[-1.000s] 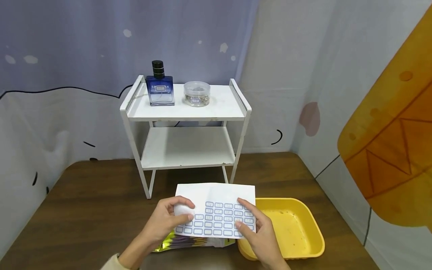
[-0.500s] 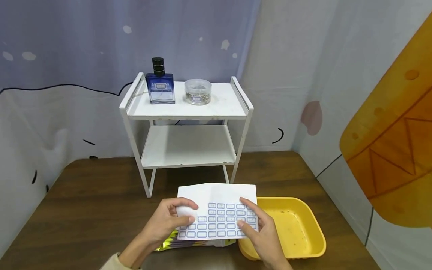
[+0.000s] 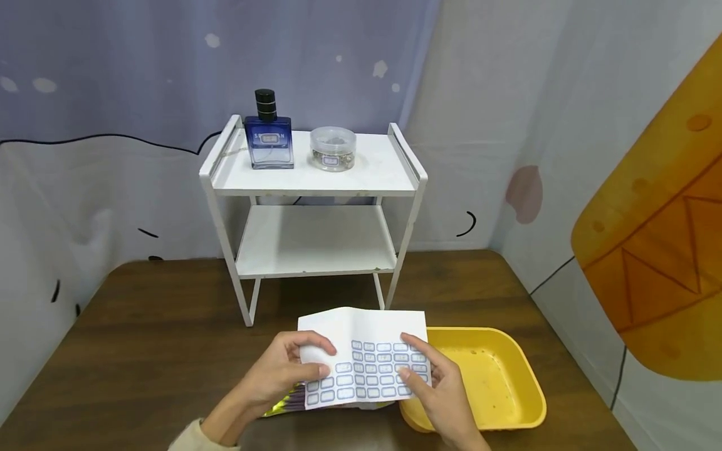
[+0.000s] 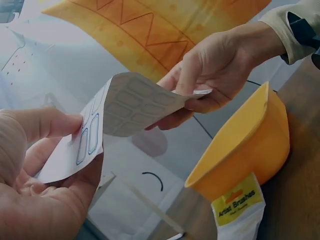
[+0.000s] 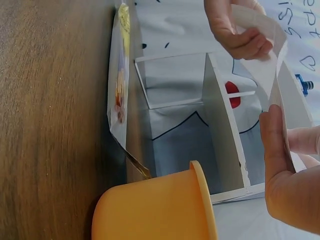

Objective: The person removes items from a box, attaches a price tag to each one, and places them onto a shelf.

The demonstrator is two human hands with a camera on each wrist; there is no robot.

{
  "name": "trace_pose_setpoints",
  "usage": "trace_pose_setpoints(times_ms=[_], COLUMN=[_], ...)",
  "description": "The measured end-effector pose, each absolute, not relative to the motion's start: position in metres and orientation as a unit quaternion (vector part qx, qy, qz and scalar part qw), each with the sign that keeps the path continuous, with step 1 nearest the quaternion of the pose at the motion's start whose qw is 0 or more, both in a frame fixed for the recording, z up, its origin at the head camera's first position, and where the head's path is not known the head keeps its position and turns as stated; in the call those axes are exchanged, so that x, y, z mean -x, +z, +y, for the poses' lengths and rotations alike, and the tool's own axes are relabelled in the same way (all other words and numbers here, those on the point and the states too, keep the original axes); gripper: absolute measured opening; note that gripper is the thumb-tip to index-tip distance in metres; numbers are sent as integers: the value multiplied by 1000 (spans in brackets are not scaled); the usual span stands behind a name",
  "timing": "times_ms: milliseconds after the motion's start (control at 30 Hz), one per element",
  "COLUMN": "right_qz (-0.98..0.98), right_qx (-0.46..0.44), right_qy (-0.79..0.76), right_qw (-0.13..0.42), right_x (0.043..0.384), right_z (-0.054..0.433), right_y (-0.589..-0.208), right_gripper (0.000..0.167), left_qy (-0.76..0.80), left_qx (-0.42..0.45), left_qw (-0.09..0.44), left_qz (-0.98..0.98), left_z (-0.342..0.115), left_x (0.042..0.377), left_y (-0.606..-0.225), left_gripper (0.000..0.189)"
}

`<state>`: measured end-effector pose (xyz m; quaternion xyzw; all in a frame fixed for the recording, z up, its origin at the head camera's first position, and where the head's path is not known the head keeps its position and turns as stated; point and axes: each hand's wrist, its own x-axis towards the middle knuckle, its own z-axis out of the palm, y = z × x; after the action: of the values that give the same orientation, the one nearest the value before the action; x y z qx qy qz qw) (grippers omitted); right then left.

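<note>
A white sheet of blue-bordered sticker labels (image 3: 375, 369) is held up between both hands, bent by a crease near its middle. My left hand (image 3: 284, 369) pinches its left part, where some labels are gone from the upper rows. My right hand (image 3: 442, 394) grips the right edge, thumb in front and fingers behind, as the right wrist view shows. Below the sheet lies a packet marked "Artist Brushes" (image 4: 239, 205), mostly hidden by the sheet in the head view. Right beside it is a yellow plastic tray (image 3: 496, 382).
A white two-tier shelf (image 3: 316, 241) stands at the back of the brown wooden table (image 3: 163, 319). On its top tier are a blue perfume bottle (image 3: 271, 147) and a clear round jar (image 3: 333, 150), each bearing a small label. Patterned cloth hangs behind and at the sides.
The label sheet bends more along its crease, its left part tilting and dipping lower. Both hands keep their grip, and the left shifts slightly right. The head view tilts a little downward.
</note>
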<state>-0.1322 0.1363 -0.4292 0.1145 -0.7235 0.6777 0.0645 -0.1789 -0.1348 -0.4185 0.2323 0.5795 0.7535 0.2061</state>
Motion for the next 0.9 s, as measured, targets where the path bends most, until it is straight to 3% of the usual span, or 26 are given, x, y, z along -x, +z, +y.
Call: trace_pose_setpoints(times_ms=[633,767,900], right_qz=[-727,-730,-740], right_qx=[-144,-143,-130], right_qy=[665,663,653], right_qw=[90,85,99], right_x=[130,130,130], right_z=[131,132,137], right_y=[-433,-433,-432], right_gripper=[45,45,44], left_qy=[817,809,755], left_qx=[-165,-173,-188], left_qw=[183,193,164], left_qz=[521,528,606], left_z=[-115,-118,-124], left_x=[177,177,177], left_y=[-424,-425,-424], left_gripper=[28,25,17])
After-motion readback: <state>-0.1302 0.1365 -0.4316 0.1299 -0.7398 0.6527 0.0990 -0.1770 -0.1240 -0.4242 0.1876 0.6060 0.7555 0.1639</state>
